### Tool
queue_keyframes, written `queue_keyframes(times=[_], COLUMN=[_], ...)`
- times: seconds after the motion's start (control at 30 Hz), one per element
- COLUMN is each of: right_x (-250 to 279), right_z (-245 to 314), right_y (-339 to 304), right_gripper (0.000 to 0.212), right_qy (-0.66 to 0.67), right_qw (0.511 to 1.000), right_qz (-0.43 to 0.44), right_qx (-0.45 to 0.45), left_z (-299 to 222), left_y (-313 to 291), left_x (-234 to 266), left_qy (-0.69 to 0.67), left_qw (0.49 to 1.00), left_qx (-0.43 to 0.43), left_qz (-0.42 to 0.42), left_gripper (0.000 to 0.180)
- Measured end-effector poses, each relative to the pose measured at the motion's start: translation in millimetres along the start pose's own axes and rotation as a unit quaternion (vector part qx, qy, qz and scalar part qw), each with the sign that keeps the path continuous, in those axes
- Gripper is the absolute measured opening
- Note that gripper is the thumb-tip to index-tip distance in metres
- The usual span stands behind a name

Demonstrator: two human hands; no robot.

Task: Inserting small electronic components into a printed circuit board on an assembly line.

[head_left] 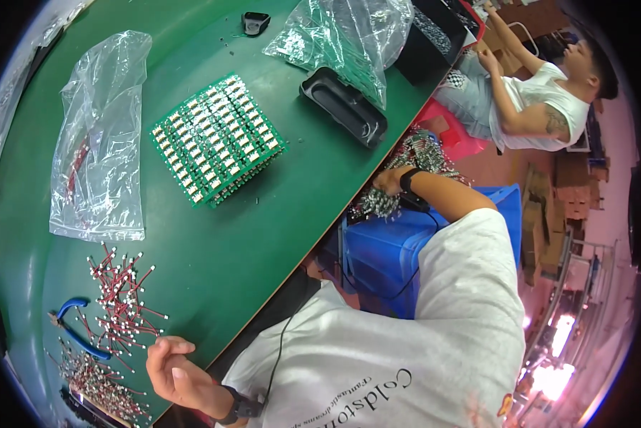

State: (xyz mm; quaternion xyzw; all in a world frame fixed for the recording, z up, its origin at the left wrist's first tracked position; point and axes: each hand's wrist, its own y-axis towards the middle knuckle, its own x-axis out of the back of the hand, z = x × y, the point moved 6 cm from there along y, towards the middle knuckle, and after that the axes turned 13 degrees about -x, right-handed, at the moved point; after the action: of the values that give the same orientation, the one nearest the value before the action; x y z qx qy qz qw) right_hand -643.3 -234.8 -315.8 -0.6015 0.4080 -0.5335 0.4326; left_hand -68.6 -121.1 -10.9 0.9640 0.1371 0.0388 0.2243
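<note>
My left hand (176, 372) is at the table's near edge, palm turned up. Its fingers are loosely bent and apart, with nothing seen in them. Close to it lies a loose pile of red-and-black wire leads with white connectors (124, 296). My right hand (390, 181) reaches past the table edge to a heap of small parts with wires (438, 158), above a blue bin (385, 250). Its fingertips are hidden against the heap, so what they hold does not show. On the green table, stacked green circuit-board panels (217, 135) carry rows of white connectors.
Blue-handled cutters (78, 335) lie beside a second pile of leads (99, 381). Clear plastic bags (103, 157) rest on the table. A black plastic tray (343, 107) and a small black part (255, 23) lie farther off. Another person (541, 107) sits at the far right.
</note>
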Motion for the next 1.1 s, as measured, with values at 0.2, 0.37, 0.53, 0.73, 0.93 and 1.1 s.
queue_keyframes(times=[0.2,0.37,0.53,0.73,0.93,1.1], right_x=[24,58,162,193,186,182], right_z=[6,-16,-45,-22,234,343], right_y=[-15,-31,-184,-376,-419,-384], right_gripper=[0.027,0.031,0.027,0.020,0.021,0.051], right_qy=[-0.108,-0.027,0.174,0.387,0.159,0.043], right_qw=[0.963,0.948,0.812,0.555,0.615,0.621], right_qz=[-0.228,-0.289,-0.517,-0.736,-0.726,-0.733], right_qx=[-0.099,-0.132,-0.207,0.011,0.265,0.275], left_z=[3,6,1,5,0,-7], left_y=[-2,-2,-4,-5,-9,-10], left_x=[3,-1,0,5,3,0], left_qy=[0.007,-0.002,-0.018,-0.011,0.012,-0.008], left_qw=[1.000,1.000,1.000,1.000,0.999,0.998], left_qx=[0.003,-0.005,0.000,0.026,0.020,0.039], left_qz=[0.002,0.007,0.004,0.000,0.044,0.044], left_gripper=[0.046,0.045,0.044,0.040,0.033,0.026])
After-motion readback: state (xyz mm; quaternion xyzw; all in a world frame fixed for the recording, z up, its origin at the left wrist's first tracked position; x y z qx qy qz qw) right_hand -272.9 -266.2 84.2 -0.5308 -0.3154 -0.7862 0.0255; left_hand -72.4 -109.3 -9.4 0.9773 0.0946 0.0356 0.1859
